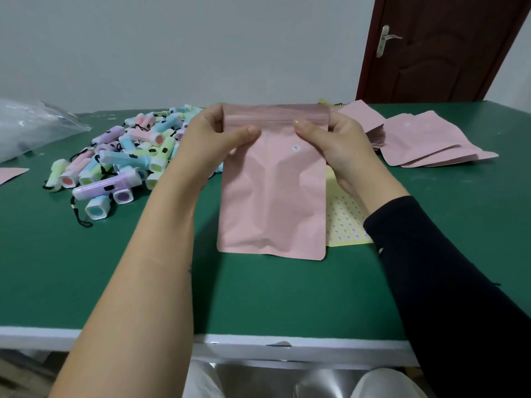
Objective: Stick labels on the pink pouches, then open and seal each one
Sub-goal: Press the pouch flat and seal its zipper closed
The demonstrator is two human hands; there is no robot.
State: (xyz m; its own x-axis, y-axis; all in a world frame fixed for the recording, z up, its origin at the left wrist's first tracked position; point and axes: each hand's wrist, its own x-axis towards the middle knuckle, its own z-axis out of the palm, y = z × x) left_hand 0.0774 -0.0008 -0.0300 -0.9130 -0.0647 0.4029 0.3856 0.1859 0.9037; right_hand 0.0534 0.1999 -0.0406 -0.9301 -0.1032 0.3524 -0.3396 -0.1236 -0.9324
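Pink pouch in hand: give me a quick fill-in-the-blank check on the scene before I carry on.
1. The left hand and right hand pinch the pink pouch at its ____ edge.
2. The round label on it sits nearer the ____ hand.
3. The stack of spare pouches lies to the person's ____.
4. The pastel flashlights are piled on a ____ table.

Missing words: top; right; right; green.
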